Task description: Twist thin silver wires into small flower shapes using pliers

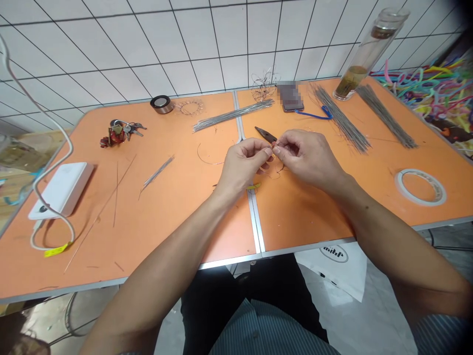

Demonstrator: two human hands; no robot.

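Observation:
Close together over the middle seam of the orange table, my left hand [246, 160] and my right hand [306, 155] both pinch a thin copper-coloured wire [275, 173]. Its loose ends curl below the fingertips, and the part between the fingers is mostly hidden. Dark-jawed pliers [265, 134] lie just behind my right hand, which covers their handles. Under my left hand a small yellow piece [254, 187] shows on the table. A single curved wire [207, 160] lies left of my left hand.
Bundles of straight wire [232, 116] lie at the back and right [343, 121]. Around the orange table [295, 217] are a tape roll [161, 104], keys [127, 129], a white power bank [62, 190] with cable, a tall glass bottle [365, 59] and a white ring [420, 187].

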